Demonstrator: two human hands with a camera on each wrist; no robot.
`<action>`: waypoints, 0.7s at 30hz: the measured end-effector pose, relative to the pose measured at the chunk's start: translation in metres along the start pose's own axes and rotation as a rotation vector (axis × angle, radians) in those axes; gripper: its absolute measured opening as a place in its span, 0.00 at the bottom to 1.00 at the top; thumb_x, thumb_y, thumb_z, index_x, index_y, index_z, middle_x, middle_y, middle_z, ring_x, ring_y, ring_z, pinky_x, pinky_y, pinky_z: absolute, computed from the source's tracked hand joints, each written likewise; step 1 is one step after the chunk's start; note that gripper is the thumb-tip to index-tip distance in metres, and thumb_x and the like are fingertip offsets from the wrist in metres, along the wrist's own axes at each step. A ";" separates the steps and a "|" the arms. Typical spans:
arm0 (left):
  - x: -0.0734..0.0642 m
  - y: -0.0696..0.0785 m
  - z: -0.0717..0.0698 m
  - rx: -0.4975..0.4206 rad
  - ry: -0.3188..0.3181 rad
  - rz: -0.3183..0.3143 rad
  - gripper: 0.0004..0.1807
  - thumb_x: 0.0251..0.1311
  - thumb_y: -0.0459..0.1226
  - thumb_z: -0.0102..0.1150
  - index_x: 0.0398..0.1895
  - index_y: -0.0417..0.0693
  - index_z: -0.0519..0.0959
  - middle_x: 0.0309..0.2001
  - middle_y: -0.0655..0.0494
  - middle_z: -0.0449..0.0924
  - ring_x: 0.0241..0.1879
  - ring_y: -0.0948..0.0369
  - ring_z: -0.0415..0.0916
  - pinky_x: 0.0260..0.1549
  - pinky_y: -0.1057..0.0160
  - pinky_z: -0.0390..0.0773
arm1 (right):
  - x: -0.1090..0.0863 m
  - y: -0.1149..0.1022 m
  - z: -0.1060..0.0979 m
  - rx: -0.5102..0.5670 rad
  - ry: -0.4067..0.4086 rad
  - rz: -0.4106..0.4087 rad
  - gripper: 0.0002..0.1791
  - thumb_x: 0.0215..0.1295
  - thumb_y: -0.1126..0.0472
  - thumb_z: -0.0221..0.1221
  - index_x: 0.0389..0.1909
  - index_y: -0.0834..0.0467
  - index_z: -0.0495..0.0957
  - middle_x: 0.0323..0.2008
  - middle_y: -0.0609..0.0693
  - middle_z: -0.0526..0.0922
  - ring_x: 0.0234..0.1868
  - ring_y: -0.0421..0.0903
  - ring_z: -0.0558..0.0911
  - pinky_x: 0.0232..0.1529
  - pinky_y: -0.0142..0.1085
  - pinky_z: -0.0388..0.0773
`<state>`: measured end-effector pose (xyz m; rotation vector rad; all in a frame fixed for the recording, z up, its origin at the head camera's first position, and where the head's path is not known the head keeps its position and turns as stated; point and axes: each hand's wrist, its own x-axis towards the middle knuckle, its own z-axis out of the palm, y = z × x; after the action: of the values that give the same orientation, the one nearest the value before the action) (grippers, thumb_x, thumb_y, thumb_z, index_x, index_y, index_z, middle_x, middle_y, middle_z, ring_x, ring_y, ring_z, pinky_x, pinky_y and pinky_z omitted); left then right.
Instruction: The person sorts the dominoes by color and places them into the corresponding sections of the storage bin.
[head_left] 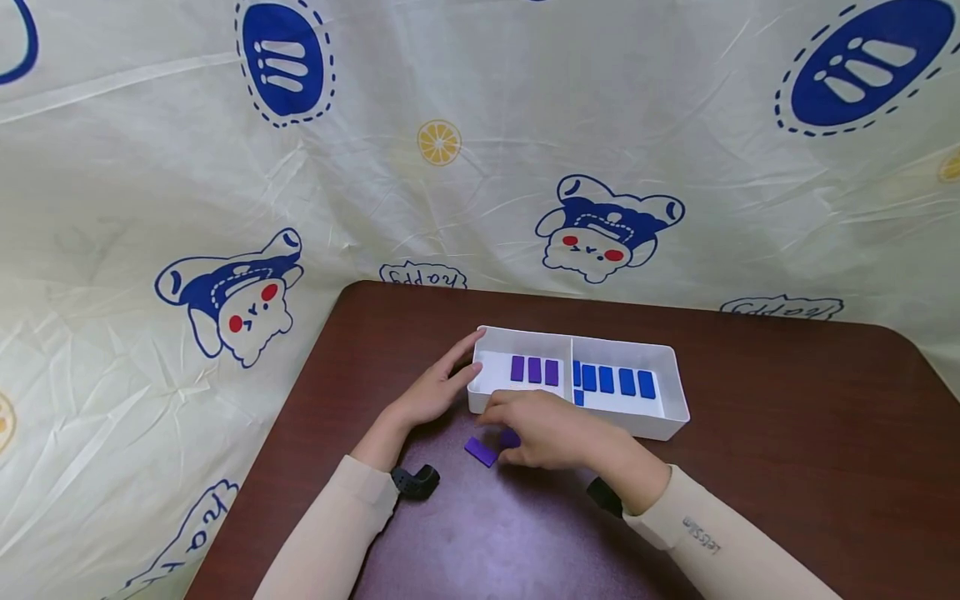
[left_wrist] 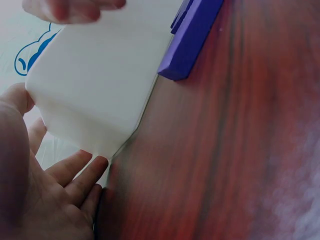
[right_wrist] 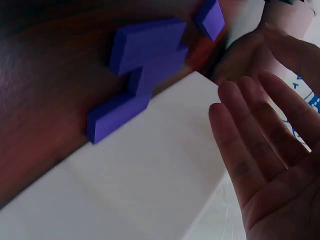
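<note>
Purple blocks [head_left: 481, 452] lie on the brown table [head_left: 787, 417] along the near side of a white tray [head_left: 637, 427], and the right hand [head_left: 551, 429] hangs over them with its thumb apart from its slightly bent fingers, nothing between them. The left hand [head_left: 433, 392] rests its spread fingers against the tray's left end, while three purple pieces [head_left: 535, 370] sit in the left compartment and blue pieces [head_left: 627, 382] in the right one

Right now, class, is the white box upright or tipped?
Upright: the box rests on the table, open side up, purple blocks inside.
</note>
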<state>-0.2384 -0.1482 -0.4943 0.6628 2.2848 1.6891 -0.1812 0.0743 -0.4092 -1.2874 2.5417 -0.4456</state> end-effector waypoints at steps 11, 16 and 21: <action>0.000 -0.003 -0.001 -0.015 -0.002 0.011 0.33 0.82 0.43 0.45 0.84 0.66 0.51 0.81 0.49 0.58 0.78 0.48 0.61 0.72 0.44 0.66 | 0.013 0.002 0.017 -0.070 -0.033 -0.063 0.24 0.60 0.58 0.74 0.58 0.54 0.85 0.54 0.47 0.83 0.56 0.43 0.81 0.63 0.40 0.78; 0.000 -0.002 -0.001 -0.017 -0.001 0.007 0.32 0.82 0.43 0.45 0.84 0.65 0.51 0.81 0.50 0.58 0.78 0.49 0.61 0.73 0.43 0.65 | 0.017 0.002 0.023 -0.113 -0.035 -0.075 0.24 0.60 0.58 0.74 0.58 0.54 0.85 0.55 0.48 0.82 0.58 0.44 0.81 0.63 0.40 0.78; -0.001 -0.001 -0.001 -0.021 0.000 0.000 0.32 0.82 0.43 0.46 0.84 0.65 0.52 0.80 0.47 0.60 0.77 0.48 0.62 0.73 0.43 0.64 | 0.020 0.003 0.028 -0.165 -0.017 -0.103 0.24 0.59 0.58 0.75 0.57 0.54 0.85 0.55 0.48 0.82 0.58 0.45 0.81 0.63 0.39 0.78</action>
<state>-0.2385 -0.1497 -0.4945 0.6578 2.2641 1.7104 -0.1850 0.0550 -0.4377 -1.4788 2.5513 -0.2470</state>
